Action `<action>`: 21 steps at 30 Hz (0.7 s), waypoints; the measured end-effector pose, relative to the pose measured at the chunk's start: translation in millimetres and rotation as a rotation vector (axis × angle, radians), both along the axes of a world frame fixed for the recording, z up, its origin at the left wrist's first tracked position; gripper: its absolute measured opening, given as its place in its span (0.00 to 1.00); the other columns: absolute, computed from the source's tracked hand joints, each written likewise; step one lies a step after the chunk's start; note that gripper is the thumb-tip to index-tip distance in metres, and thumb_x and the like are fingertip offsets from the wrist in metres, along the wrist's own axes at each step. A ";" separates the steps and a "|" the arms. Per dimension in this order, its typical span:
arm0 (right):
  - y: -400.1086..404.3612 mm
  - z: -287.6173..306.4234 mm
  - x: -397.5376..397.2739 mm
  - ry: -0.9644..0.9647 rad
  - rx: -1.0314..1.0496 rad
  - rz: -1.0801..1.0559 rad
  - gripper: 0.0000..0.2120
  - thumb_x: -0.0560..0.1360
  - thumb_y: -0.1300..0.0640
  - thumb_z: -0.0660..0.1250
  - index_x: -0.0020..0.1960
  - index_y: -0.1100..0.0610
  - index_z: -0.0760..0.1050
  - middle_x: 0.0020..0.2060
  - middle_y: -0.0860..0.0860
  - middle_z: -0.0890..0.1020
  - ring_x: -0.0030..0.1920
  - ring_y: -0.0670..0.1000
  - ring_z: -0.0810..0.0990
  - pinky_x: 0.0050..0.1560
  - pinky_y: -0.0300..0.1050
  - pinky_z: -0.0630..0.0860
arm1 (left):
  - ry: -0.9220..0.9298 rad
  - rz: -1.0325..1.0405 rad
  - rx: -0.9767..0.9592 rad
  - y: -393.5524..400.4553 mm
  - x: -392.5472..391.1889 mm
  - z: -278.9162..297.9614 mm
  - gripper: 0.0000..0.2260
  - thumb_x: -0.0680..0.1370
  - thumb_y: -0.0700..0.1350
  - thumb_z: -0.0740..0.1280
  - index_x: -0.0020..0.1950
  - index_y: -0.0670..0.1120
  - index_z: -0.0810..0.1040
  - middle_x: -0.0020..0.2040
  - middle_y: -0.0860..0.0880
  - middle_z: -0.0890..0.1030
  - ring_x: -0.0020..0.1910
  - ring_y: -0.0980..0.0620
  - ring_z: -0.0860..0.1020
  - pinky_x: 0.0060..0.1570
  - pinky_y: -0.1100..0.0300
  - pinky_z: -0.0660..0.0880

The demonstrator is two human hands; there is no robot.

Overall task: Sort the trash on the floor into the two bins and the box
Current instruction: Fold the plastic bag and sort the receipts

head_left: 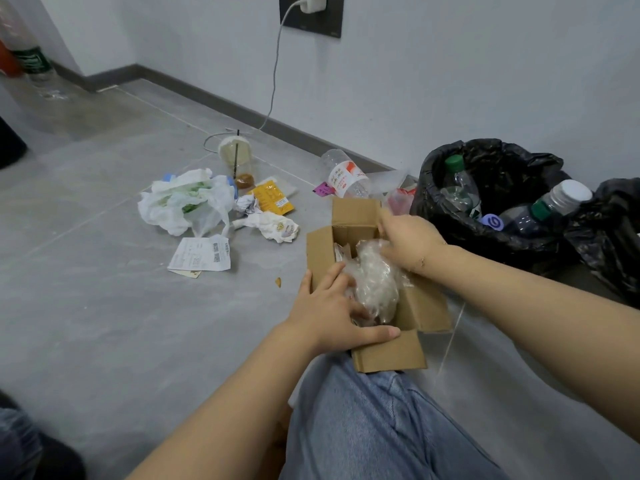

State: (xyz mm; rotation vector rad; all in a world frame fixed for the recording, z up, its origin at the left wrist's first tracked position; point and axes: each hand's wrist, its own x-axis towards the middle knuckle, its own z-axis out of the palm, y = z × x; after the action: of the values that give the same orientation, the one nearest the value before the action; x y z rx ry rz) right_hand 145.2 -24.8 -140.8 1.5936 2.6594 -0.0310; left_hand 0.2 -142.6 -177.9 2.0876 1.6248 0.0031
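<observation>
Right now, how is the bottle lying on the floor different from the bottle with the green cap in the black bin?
The floor bottle lies on its side by the wall; the green-capped bottle stands nearly upright inside the bin. The floor bottle has a white and red label; the green-capped bottle's label cannot be seen. The floor bottle is still unsorted; the green-capped bottle is already sorted. Both are clear plastic.

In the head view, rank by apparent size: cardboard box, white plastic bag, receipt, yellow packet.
1. cardboard box, though it lies nearest the camera
2. white plastic bag
3. receipt
4. yellow packet
</observation>
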 end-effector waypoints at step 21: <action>-35.7 -41.4 -10.4 -1.021 -0.146 0.366 0.32 0.77 0.35 0.52 0.75 0.50 0.60 0.77 0.52 0.56 0.77 0.56 0.47 0.71 0.64 0.31 | -0.124 -0.007 0.101 -2.7 2.2 -11.0 0.28 0.69 0.74 0.59 0.54 0.55 0.79 0.76 0.55 0.57 0.76 0.59 0.36 0.72 0.37 0.39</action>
State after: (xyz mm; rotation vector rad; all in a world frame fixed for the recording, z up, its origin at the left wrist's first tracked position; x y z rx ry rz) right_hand 134.8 -60.5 -182.2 0.7175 1.9863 0.4528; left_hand 2.4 -145.3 -189.0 2.1227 1.5718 0.2121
